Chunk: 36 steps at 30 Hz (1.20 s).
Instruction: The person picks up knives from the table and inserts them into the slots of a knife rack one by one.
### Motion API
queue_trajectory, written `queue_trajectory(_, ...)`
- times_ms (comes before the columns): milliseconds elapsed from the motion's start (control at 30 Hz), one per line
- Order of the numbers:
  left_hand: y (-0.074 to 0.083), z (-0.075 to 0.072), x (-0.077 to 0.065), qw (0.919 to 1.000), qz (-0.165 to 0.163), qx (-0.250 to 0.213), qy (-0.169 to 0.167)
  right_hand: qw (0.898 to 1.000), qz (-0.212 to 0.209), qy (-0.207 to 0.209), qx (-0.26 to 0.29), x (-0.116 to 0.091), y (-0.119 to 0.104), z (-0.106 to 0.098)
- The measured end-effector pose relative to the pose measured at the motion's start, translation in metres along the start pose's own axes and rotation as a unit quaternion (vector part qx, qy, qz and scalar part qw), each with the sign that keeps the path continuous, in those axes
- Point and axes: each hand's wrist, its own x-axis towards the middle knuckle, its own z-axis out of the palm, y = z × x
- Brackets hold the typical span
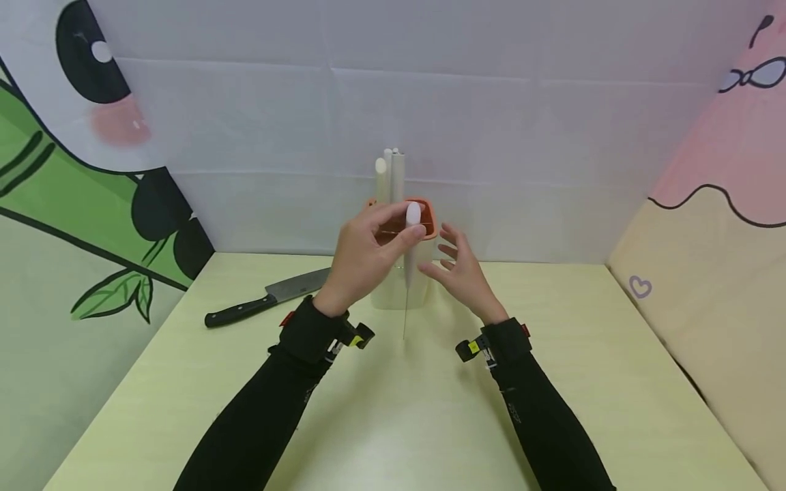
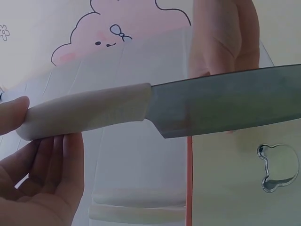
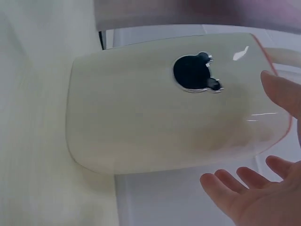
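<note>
My left hand (image 1: 362,256) pinches the handle end of a kitchen knife (image 2: 89,112) between thumb and fingers. The knife has an off-white handle and a broad grey blade (image 2: 225,101), which points down in front of the knife holder. That cream knife holder (image 3: 136,108) has an orange rim (image 1: 431,221) and a dark bear-head mark on its front. Several white handles (image 1: 398,174) rise from its back. Beside the holder's right side, my right hand (image 1: 463,276) holds nothing, its fingers spread and loosely bent; its thumb overlaps the holder near the rim in the right wrist view.
A black-handled knife (image 1: 239,312) lies on the pale table (image 1: 522,382) to the left, its blade tip hidden behind my left hand. Behind the holder stands a white cloth backdrop (image 1: 479,123); cartoon-printed panels (image 1: 706,225) flank the table.
</note>
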Motion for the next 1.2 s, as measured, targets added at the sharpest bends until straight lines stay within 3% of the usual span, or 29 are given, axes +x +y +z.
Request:
queue_trajectory(367,0.004,-0.014,0.004,0.9997,0.005,0.025,0.001,0.998,0.0,-0.025,0.06,0.015,0.036,0.019)
queue_trajectory(567,0.008,-0.025,0.007,0.9992,-0.001,0.041,0.004,0.999,0.001,-0.012,0.03,0.014,0.039,0.03)
queue_trajectory(867,0.049,-0.046,0.018,0.998,-0.023,0.058,0.007,0.999,-0.028,-0.011,0.027,0.013,0.04,0.037)
queue_trajectory(1067,0.06,-0.066,0.035,0.9952,-0.022,0.094,0.014,0.999,-0.032,0.001,0.018,0.019,0.059,0.041)
queue_trajectory(1200,0.058,-0.079,0.048,0.9932,-0.023,0.111,0.026,1.0,-0.022,0.01,0.015,0.023,0.066,0.044)
